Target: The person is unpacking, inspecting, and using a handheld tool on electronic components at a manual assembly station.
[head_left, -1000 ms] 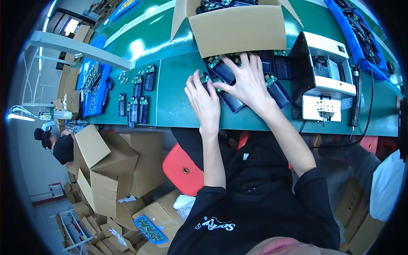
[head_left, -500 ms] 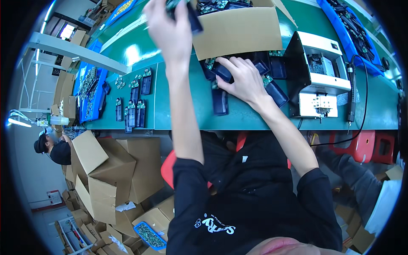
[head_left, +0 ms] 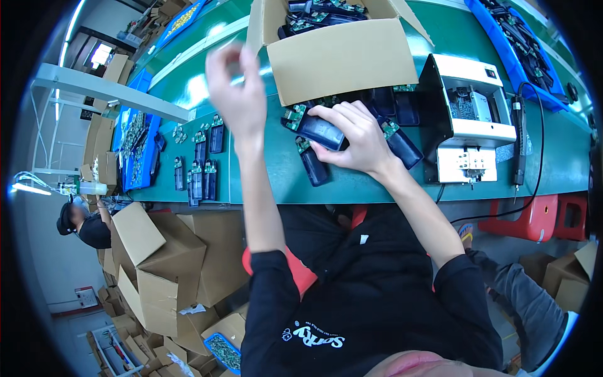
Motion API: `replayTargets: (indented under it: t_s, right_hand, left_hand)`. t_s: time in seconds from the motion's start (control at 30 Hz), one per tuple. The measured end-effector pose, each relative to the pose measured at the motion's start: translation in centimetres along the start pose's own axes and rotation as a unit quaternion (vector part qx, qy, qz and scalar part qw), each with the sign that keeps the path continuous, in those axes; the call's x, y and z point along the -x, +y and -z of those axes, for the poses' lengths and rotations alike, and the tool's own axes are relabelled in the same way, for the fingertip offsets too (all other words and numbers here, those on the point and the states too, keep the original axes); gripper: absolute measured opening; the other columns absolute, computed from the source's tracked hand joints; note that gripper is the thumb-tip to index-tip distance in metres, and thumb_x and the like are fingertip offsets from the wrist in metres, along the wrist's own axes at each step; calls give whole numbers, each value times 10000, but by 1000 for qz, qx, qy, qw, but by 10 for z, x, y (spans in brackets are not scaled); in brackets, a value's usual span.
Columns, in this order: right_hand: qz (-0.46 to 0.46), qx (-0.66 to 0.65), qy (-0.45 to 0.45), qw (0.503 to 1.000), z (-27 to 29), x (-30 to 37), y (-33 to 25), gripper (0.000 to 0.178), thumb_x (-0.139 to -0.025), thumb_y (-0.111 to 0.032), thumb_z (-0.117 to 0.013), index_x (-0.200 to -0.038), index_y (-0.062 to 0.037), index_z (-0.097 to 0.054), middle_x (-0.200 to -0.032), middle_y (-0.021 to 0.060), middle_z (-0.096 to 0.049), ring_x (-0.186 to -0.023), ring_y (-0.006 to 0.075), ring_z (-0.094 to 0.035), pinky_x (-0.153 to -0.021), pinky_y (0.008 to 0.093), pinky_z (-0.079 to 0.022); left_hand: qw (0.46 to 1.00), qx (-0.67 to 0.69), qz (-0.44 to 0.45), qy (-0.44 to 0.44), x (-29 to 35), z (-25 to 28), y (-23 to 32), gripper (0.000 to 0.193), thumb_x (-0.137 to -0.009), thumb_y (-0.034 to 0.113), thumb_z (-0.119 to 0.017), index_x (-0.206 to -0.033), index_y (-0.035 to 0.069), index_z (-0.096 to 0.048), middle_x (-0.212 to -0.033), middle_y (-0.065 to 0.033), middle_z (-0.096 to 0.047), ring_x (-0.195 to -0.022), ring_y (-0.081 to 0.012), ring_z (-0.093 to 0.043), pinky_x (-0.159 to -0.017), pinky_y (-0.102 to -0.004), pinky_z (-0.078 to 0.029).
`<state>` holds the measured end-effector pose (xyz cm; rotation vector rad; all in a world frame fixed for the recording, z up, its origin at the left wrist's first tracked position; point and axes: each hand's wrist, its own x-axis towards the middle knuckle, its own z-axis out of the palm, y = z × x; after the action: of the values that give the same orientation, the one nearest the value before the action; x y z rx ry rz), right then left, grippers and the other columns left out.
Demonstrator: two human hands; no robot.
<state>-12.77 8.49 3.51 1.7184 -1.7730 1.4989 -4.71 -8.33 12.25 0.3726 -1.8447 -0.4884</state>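
My right hand (head_left: 355, 135) grips a dark blue plastic case (head_left: 323, 132) with a green circuit board (head_left: 294, 117) at its left end. Just below lies another such case (head_left: 312, 164), tilted on the green table. More cases (head_left: 402, 141) lie beside and behind this hand, partly hidden by it. My left hand (head_left: 235, 91) is raised left of an open cardboard box (head_left: 342, 63), with nothing in it and its fingers bent but apart. Inside the box are several dark cases with boards (head_left: 323, 17).
Several cases (head_left: 201, 176) stand grouped at the table's left, near a blue tray of parts (head_left: 151, 147). A white-and-black machine (head_left: 471, 119) and a corded tool (head_left: 518, 141) sit at right. Large cardboard boxes (head_left: 169, 270) crowd the floor; a person (head_left: 91, 223) is at far left.
My left hand has let go of the case it held by the box and drawn back toward me. The right hand has lifted a case and turned its board end left.
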Motion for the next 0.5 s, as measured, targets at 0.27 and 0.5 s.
replayTargets:
  t_s: [0.27,0.5]
  right_hand:
    - [44,-61,-12,997,4,5,-10,527,-655,-178,-800,-1132,-24,-636,-934,115,-660,-762,241,-601,-736,332,-455]
    - [81,-115,136,981,20,-31,-26,465,-745,-225,-759,-1134,-3,-631,-959,121,-667,-834,239,-628,-764,294,-491]
  left_hand:
    - [949,-34,294,-104,138,45,22,461,-1013,347,-512,-1277,-26,-449,-1091,-164,-511,-964,-258,-533,-872,-390,-443]
    - [927,-87,329,-160,162,30,34,477,-989,221,-548,-1359,-27,-379,-1073,-183,-504,-983,-290,-525,-885,-393,-434]
